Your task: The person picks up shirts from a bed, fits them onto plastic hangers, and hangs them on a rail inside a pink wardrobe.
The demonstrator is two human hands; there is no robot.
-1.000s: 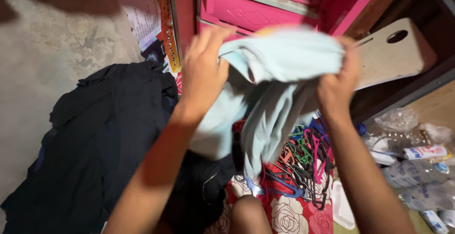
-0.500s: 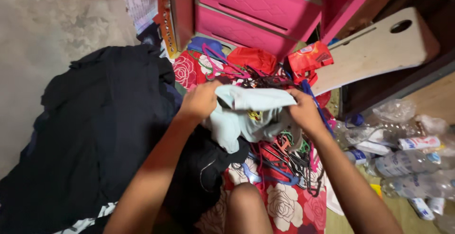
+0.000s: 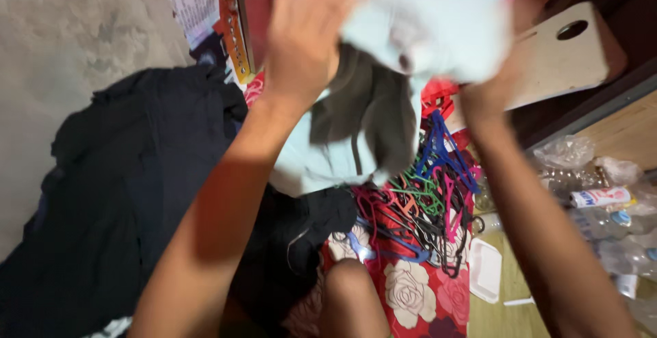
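Gripping soft, crumpled pale-blue cloth (image 3: 410,30), left hand (image 3: 304,37) and right hand (image 3: 489,95) close above tangled wiry hangers (image 3: 424,208).

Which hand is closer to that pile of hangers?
The right hand. It holds the pale garment just above the hangers; the left hand grips it higher up and farther left.

The light is dim and warm, falling from above and ahead; the pale blue cloth garment (image 3: 417,16) held at the top is washed out and smeared by motion blur; both raised hands, left hand (image 3: 304,33) and right hand (image 3: 489,95), are soft-edged; the heap of black clothing (image 3: 130,187) sinks into shadow, nearly detailless; the tangle of coloured plastic hangers (image 3: 424,208) stays fairly sharp; the corners darken slightly.
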